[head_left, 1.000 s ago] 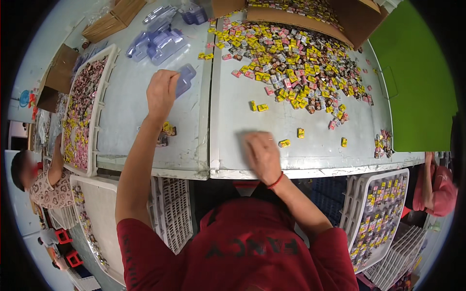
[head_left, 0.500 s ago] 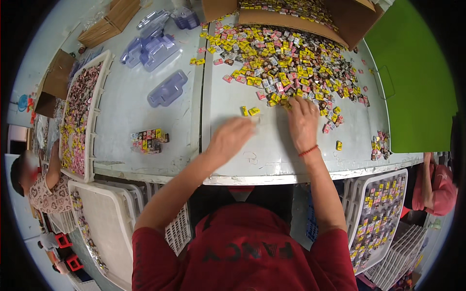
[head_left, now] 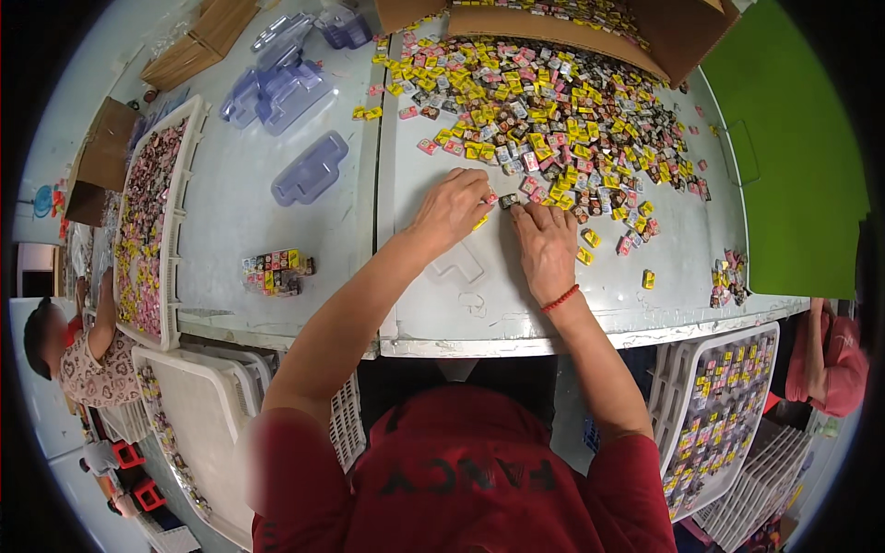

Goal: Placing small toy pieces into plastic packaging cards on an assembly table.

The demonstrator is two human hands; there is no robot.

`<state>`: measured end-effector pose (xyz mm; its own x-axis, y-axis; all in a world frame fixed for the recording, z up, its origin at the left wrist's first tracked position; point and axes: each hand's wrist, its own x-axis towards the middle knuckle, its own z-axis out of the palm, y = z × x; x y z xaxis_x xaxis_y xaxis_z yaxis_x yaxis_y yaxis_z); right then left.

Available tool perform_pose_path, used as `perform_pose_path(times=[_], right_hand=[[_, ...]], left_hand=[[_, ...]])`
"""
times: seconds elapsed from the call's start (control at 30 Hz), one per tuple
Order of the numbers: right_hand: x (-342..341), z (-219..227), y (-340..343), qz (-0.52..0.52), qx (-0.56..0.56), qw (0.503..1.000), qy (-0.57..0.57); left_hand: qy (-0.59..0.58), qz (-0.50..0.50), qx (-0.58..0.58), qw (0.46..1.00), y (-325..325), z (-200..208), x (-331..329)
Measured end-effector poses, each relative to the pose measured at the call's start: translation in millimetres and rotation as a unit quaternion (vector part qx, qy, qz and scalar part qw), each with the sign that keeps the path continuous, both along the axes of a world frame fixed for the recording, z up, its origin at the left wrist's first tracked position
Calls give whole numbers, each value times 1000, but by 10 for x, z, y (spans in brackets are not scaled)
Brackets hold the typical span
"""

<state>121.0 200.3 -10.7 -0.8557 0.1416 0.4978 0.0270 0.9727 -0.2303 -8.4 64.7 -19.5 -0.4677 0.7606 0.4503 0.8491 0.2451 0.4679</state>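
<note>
My left hand [head_left: 450, 210] is closed over the table, its fingertips pinching a small pink-and-white box [head_left: 490, 196]. A small yellow box [head_left: 480, 221] shows just beneath those fingers. Close by on the right, my right hand [head_left: 548, 247] has its fingers bent down at the near edge of a heap of small boxes [head_left: 553, 120] in yellow, pink, black and white. A small black box [head_left: 508, 200] is at its thumb and index fingertips. Below my left hand lies a clear stepped plastic tray [head_left: 458, 265], of which mainly the outline shows.
Bluish clear plastic trays [head_left: 311, 169] lie across the table seam. A block of small boxes [head_left: 275, 273] stands at left, a cluster [head_left: 728, 279] at right. A cardboard box [head_left: 553, 35] lies behind the heap. White crates [head_left: 719, 415] flank me; people work at both sides.
My left hand has moved up and right toward the heap. My right hand has come down and left, to the black box. The clear stepped tray's outline now shows below my left hand.
</note>
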Motion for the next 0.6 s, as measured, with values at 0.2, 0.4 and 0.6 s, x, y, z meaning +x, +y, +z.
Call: perform_pose_path(times=[0.2, 0.4, 0.6], right_hand=[[-40, 133, 205, -21, -175, 984, 25], [140, 65, 295, -51, -247, 968, -17], [145, 47, 369, -47, -259, 965, 8]], left_hand=[[9, 42, -76, 996, 32, 9, -28], [-140, 103, -26, 985, 164, 58, -51], [-41, -2, 1, 999, 277, -31, 18]])
